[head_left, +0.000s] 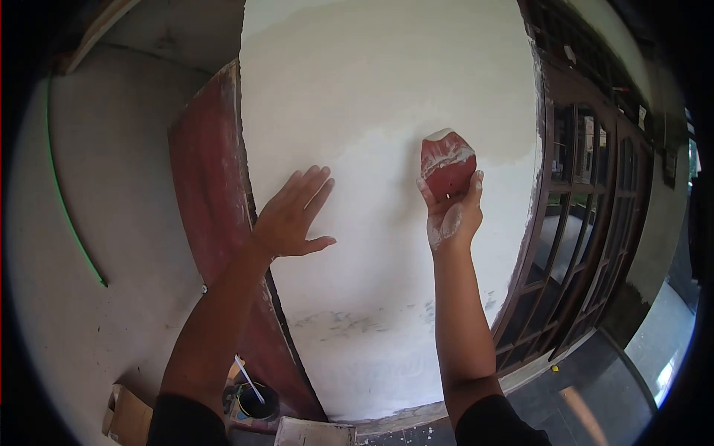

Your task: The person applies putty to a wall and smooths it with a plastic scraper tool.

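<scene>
My right hand [454, 215] grips a red putty spreader [450, 177] from below, thumb and fingers at its sides. White putty is smeared across the upper part of the spreader and over the palm and wrist. It is held up in front of the white wall [372, 97], which has damp-looking beige patches higher up. To the left, my left hand [294, 215] is spread flat at the wall with its fingers stretched out and nothing in it.
A dark red wooden panel [212, 171] stands along the wall's left edge. Brown glass-paned doors [587, 201] are at the right. Below are a black bucket [260, 405], a cardboard box [128, 416] and a whitish board [316, 432]. A green cord [63, 189] hangs at far left.
</scene>
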Demonstrator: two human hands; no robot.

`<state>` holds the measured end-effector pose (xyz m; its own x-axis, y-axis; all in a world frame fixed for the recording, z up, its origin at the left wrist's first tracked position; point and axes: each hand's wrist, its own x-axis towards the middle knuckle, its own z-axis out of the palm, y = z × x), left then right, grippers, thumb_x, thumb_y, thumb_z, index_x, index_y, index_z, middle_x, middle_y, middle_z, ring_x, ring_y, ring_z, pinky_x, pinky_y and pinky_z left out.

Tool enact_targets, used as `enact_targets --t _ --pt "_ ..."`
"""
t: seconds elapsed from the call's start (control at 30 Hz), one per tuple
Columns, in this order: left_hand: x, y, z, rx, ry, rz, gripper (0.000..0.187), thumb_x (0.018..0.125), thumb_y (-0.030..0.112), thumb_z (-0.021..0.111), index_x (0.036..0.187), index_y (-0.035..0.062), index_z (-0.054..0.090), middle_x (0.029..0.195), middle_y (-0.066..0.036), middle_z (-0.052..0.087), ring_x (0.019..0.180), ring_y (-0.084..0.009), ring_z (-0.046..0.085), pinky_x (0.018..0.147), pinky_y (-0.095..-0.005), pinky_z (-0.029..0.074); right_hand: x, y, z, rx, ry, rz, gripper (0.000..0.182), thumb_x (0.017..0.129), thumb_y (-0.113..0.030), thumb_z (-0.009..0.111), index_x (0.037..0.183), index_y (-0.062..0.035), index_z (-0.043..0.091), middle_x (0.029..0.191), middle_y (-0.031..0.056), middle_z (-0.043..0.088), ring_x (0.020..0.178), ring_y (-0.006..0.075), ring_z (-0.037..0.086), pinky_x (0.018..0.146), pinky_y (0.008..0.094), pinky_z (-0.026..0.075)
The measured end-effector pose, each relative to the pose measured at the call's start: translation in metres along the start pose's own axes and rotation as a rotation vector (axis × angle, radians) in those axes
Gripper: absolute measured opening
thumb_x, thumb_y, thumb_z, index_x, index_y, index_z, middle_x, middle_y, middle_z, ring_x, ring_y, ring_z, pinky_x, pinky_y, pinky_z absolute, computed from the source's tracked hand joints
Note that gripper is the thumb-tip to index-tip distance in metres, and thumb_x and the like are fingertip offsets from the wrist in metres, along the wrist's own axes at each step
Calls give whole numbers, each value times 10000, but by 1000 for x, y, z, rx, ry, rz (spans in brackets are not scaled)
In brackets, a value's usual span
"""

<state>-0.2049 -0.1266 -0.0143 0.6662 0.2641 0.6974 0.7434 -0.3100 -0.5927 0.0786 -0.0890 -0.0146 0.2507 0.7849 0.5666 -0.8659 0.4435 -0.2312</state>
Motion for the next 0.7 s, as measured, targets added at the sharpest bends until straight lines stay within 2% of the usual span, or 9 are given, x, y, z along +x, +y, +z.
enact_targets --t 0.13,0.2,0.23,0.27,0.33,0.37,0.5,0.57,0.7 --pt "33 3 18 8 27 24 930 805 504 747 1497 -7 394 1582 -185 343 1471 -360 320 1198 -519 301 45 2 5 -244 -39 -252 569 1067 -445 471 1392 19 519 1366 150 563 1175 249 602 946 371 553" --pt "40 7 33 -14 72 -18 939 798 512 750 1497 -6 397 1586 -180 337 1478 -352 310 1203 -515 292 62 6 3 -846 -221 -611 498 1071 -366 500 1355 38 563 1393 178 581 1232 286 593 987 372 521" --pt "40 9 42 -11 78 -37 943 783 534 744 1494 10 414 1581 -161 363 1473 -324 333 1205 -507 289 72 8 4 -1050 -281 -906 486 1030 -329 591 1346 40 576 1397 206 586 1280 358 568 1031 424 495" --pt "38 10 49 -10 83 -32 943 783 534 744 1494 10 414 1581 -161 363 1473 -324 333 1205 -507 289 82 9 2 -1050 -279 -913 486 1030 -329 591 1346 40 576 1397 206 586 1280 358 568 1031 424 495" --pt "32 10 64 79 14 -1 992 773 613 709 1523 45 396 1598 -141 360 1506 -280 295 1242 -491 204 103 11 -6 -1553 -373 -1417 539 972 -345 665 1348 33 578 1363 213 603 1271 421 562 1052 472 476" --pt "29 9 65 114 75 -9 1004 753 651 699 1510 52 423 1585 -135 388 1494 -270 325 1241 -492 205 109 14 -10 -1598 -397 -1427 588 930 -377 696 1339 30 586 1353 223 606 1259 445 560 1065 499 461" --pt "28 8 65 135 61 19 998 749 655 697 1499 50 438 1576 -136 402 1485 -273 343 1240 -492 206 121 24 -22 -1691 -427 -1449 564 935 -362 697 1335 21 593 1367 238 590 1285 433 546 1080 506 447" --pt "29 10 62 137 110 11 890 812 643 635 1457 46 494 1530 -119 469 1426 -270 430 1195 -478 300 115 26 -30 -1680 -437 -1443 553 926 -350 710 1329 14 602 1362 251 589 1291 424 545 1086 509 441" --pt "30 11 62 140 102 6 879 828 655 611 1450 44 504 1520 -120 481 1422 -272 437 1196 -477 300 97 27 -51 -1723 -470 -1417 544 920 -342 718 1317 14 609 1345 251 600 1279 418 556 1078 497 452"
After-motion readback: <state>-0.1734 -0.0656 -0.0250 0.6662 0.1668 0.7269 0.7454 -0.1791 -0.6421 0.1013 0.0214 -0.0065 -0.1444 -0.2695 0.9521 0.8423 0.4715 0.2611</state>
